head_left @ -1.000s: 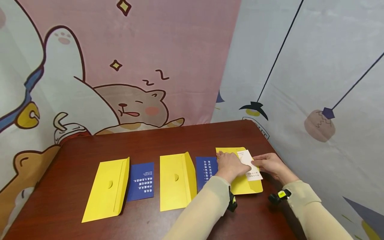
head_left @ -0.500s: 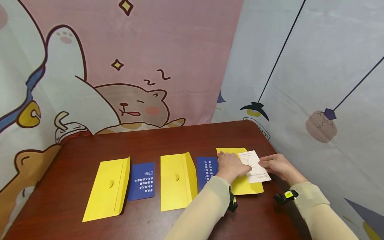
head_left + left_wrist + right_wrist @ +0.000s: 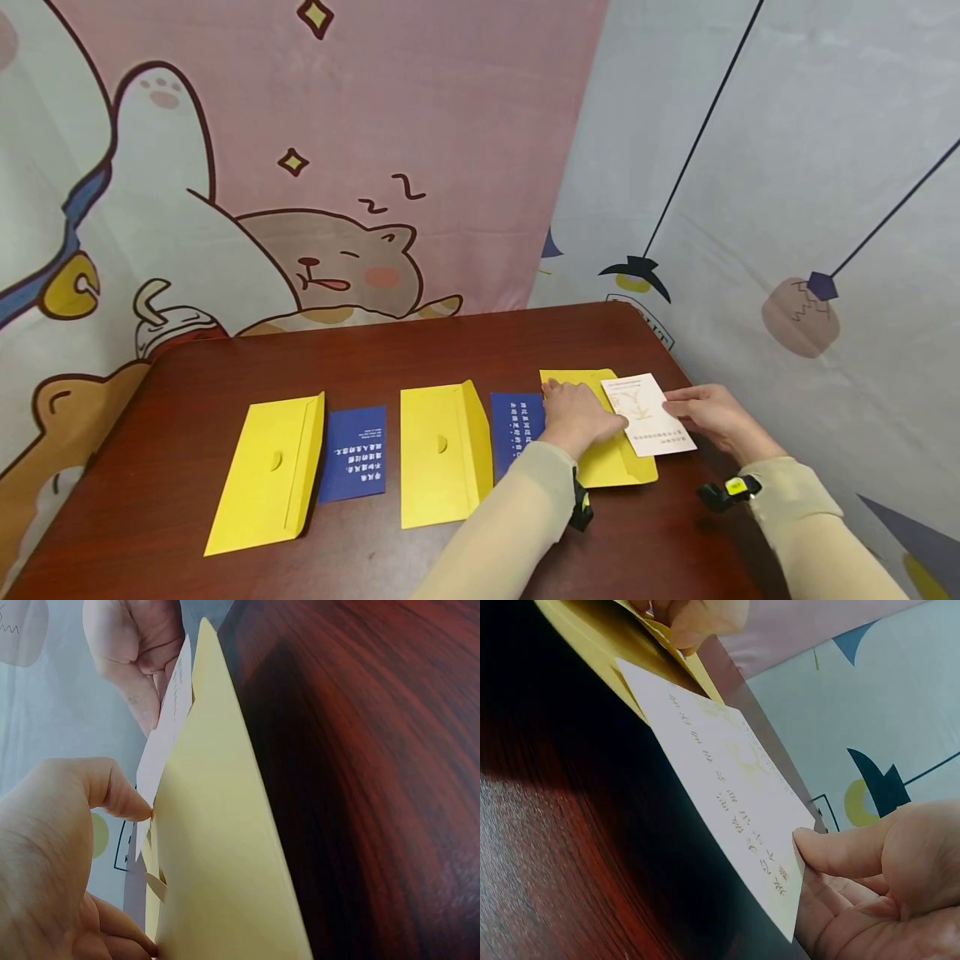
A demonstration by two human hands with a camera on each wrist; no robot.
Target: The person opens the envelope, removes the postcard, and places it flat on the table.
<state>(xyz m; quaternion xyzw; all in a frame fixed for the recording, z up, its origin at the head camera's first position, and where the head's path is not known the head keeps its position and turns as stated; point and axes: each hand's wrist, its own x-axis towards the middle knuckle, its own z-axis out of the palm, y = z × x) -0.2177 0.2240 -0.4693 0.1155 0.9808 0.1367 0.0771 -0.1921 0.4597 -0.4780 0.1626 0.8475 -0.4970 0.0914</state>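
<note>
In the head view my right hand (image 3: pixel 708 417) pinches the right edge of a white card (image 3: pixel 648 415) printed with small text and a pale golden drawing. The card's left end lies over the right side of a yellow envelope (image 3: pixel 615 467). That envelope (image 3: pixel 217 825) stands edge-on in the left wrist view, gripped by my left hand (image 3: pixel 56 840) with the thumb at its opening. The right wrist view has the right thumb on top of the card (image 3: pixel 720 780), fingers beneath it. Just left of this envelope, a blue card (image 3: pixel 513 421) is partly covered by my left arm.
Two more yellow envelopes, one in the middle (image 3: pixel 435 467) and one at the left (image 3: pixel 258 483), lie on the brown table (image 3: pixel 360 358). Another blue card (image 3: pixel 352 458) sits between them. A cartoon-printed cloth (image 3: pixel 487 125) hangs behind and along the right.
My right hand has moved to the right, drawing the white card along, so more of the card shows beyond the envelope. The left hand stays in place on the envelope.
</note>
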